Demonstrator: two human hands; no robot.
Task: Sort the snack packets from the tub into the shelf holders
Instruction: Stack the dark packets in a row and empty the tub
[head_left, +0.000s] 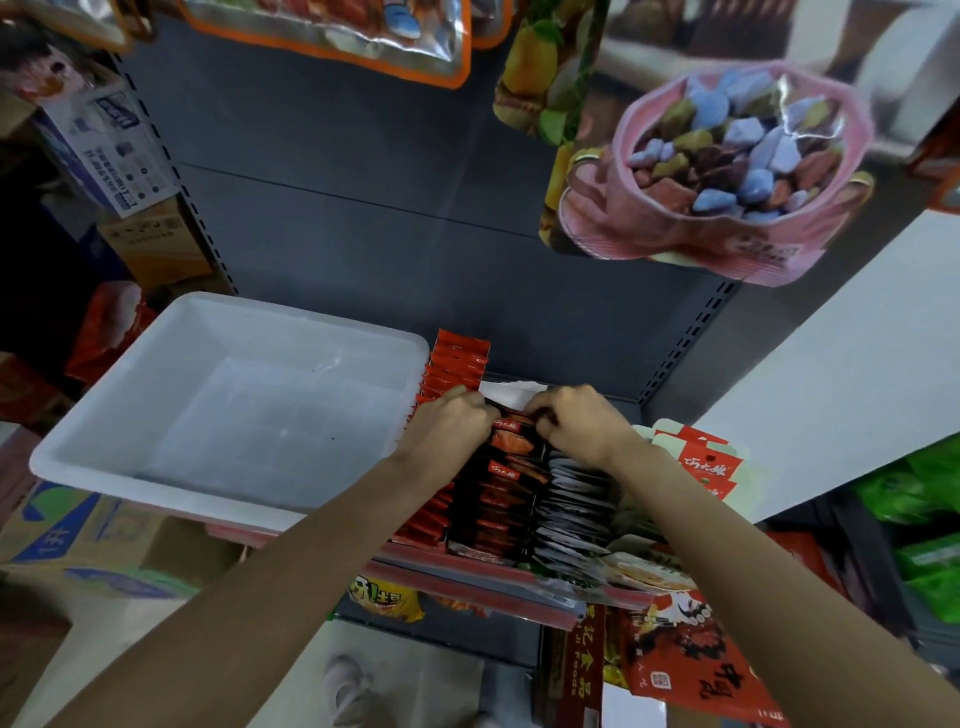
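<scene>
Head view: tub holds nothing I can see; sorting nearly done. Left hand and right hand both pinch dark packets at the shelf holder's back edge.

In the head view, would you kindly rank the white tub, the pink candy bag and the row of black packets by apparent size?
1. white tub, clearly the largest.
2. pink candy bag, though it hangs nearer the camera, which inflates it.
3. row of black packets, partly covered by both hands.
</scene>
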